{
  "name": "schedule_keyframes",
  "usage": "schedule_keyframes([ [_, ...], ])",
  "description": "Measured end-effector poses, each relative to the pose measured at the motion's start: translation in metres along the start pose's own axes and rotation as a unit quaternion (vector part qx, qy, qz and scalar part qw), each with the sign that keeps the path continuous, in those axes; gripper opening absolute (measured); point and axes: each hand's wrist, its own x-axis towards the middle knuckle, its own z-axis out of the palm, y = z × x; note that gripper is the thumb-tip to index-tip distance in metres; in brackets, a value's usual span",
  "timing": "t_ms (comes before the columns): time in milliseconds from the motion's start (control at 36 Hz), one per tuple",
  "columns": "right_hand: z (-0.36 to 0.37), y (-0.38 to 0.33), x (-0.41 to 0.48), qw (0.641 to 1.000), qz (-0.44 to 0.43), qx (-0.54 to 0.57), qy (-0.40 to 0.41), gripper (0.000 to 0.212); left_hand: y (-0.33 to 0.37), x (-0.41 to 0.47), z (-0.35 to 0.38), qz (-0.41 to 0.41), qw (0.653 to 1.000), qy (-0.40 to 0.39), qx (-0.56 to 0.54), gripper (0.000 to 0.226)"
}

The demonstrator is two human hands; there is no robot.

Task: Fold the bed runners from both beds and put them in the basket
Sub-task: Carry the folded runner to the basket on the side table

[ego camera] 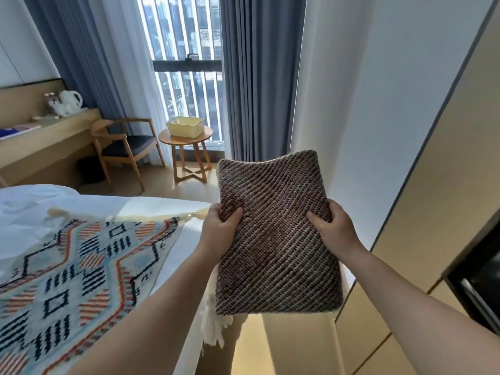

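Both hands, left (219,230) and right (333,231), gripping a folded runner (273,234) in mid-air past the bed's (113,205) corner, fingers clamped on its sides; basket (185,126) on the far round surface (173,138); second runner (81,261) spread across the bed.

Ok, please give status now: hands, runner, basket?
Left hand and right hand grip folded runner, held in air. Second runner unfolded on bed. Basket on round table, floor between looks clear.

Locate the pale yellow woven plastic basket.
The pale yellow basket sits on the round wooden side table by the window, right of the wooden armchair.
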Motion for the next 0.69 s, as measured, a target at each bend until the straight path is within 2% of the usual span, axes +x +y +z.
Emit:
schedule_keyframes([
  [194, 0.036, 0.011, 0.115, 1.0, 0.008, -0.014, 0.011, 0.025, -0.014, 0.126, 0.004, -0.012, 1.0, -0.012, -0.012, 0.027],
  [306, 0.058, 0.016, 0.182, 0.999, -0.001, -0.033, 0.033, 0.02, -0.013, 0.196, 0.005, -0.013, 1.0, -0.02, -0.005, 0.024],
  [444, 0.077, 0.041, 0.248, 0.997, 0.015, -0.059, 0.037, 0.027, -0.023, 0.263, 0.01, -0.02, 0.999, -0.03, 0.005, 0.024],
  [639, 0.095, 0.064, 0.356, 1.0, 0.005, -0.007, 0.019, 0.023, -0.038, 0.362, 0.037, -0.016, 1.0, -0.005, 0.018, 0.015],
  [694, 0.1, 0.075, 0.391, 1.0, -0.005, 0.006, 0.008, 0.029, -0.045, 0.392, 0.048, -0.018, 1.0, 0.004, 0.022, 0.016],
])
